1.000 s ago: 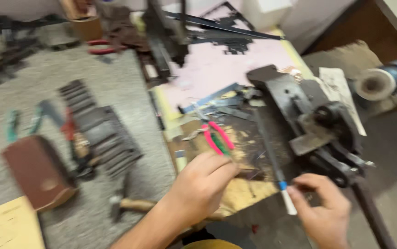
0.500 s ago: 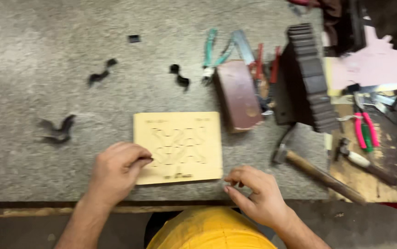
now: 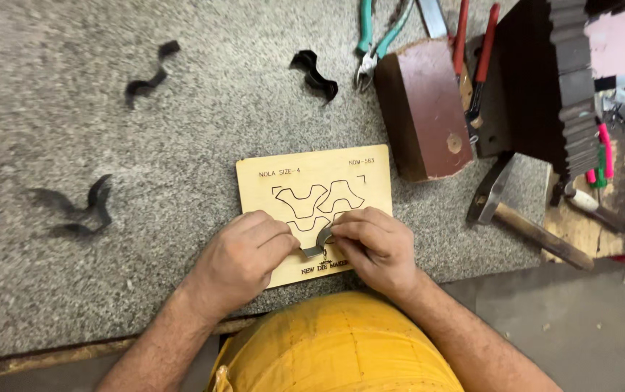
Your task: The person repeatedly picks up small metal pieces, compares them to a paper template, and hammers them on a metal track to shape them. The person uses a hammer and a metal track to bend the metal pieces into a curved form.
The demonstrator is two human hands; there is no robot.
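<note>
Now both hands (image 3: 243, 254) (image 3: 374, 247) pinch a metal strip (image 3: 317, 245) — over the board (image 3: 312, 181).

Bench clutter on a speckled grey stone slab (image 3: 109, 239)

3 bent black metal strips lie well apart on the slab: 1 at upper left (image 3: 150, 76), 1 at left (image 3: 89, 207), 1 near the top middle (image 3: 315, 75). To the right are teal-handled pliers (image 3: 372, 40), a reddish-brown block (image 3: 423, 109), red-handled tools (image 3: 476, 58), a black stepped block (image 3: 545, 87) and a wooden-handled hammer (image 3: 527, 226).
</note>
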